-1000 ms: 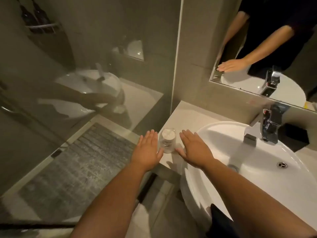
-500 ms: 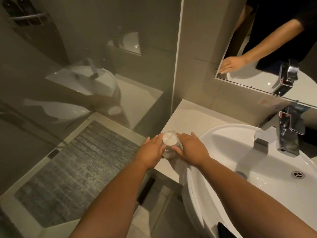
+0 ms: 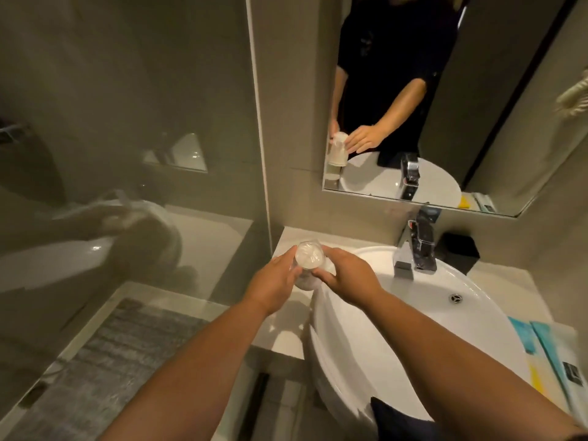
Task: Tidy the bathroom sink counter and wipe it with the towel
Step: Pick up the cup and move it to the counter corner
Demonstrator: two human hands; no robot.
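Note:
A clear drinking glass point(image 3: 308, 258), upside down with its base on top, is held between both my hands just above the pale counter point(image 3: 289, 332), left of the white basin point(image 3: 397, 316). My left hand point(image 3: 275, 281) grips its left side, my right hand point(image 3: 345, 276) its right side. In the mirror the glass appears lifted off the counter. No towel shows clearly; a dark cloth point(image 3: 393, 420) hangs at the basin's front edge.
A chrome tap point(image 3: 416, 246) stands behind the basin, a black box point(image 3: 458, 251) to its right. Blue-and-white packets point(image 3: 550, 351) lie on the counter at right. A glass shower wall point(image 3: 127, 154) bounds the left; a grey mat point(image 3: 105, 370) covers the floor.
My hands went from hovering open on either side of the glass to closing on it, and the glass is now raised off the counter.

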